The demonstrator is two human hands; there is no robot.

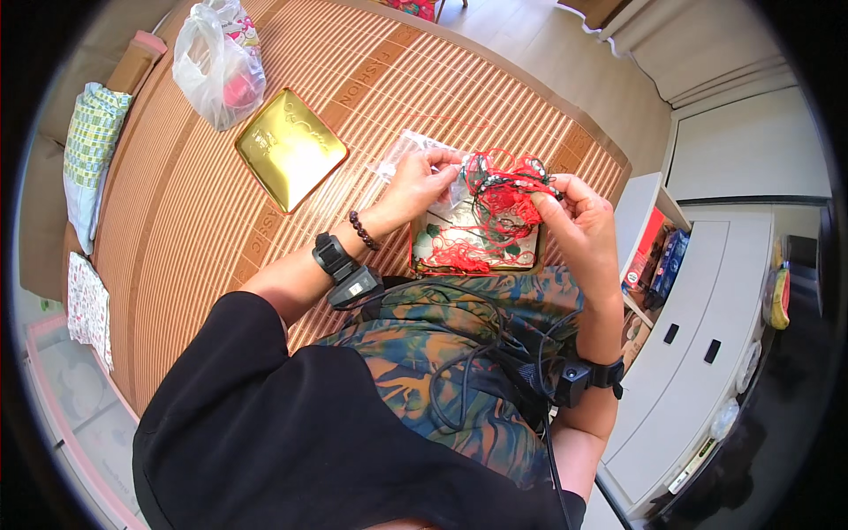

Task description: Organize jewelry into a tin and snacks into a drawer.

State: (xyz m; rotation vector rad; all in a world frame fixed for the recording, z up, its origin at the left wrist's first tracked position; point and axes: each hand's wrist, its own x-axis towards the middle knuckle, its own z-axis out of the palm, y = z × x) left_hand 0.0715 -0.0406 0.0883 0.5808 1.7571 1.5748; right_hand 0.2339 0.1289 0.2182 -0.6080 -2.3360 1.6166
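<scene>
A tangled bunch of red and dark cords with small pale beads [507,182] hangs above an open square tin [540,248]. My right hand [583,209] grips the bunch from the right between thumb and fingers. My left hand [427,175] pinches the edge of a clear plastic bag [404,149] at the left side of the bunch; whether it also holds a cord I cannot tell. More red cord [457,257] lies in the tin, over a pale surface with dark green shapes. Some strands run from the bunch down to it.
A gold square lid [291,151] lies on the slatted bamboo mat [371,40]. Behind it stands a white plastic bag [222,79] with something pink inside. A loose red thread [450,120] lies beyond my hands. A white shelf unit [639,225] stands at the right, a folded checked cloth [96,139] far left.
</scene>
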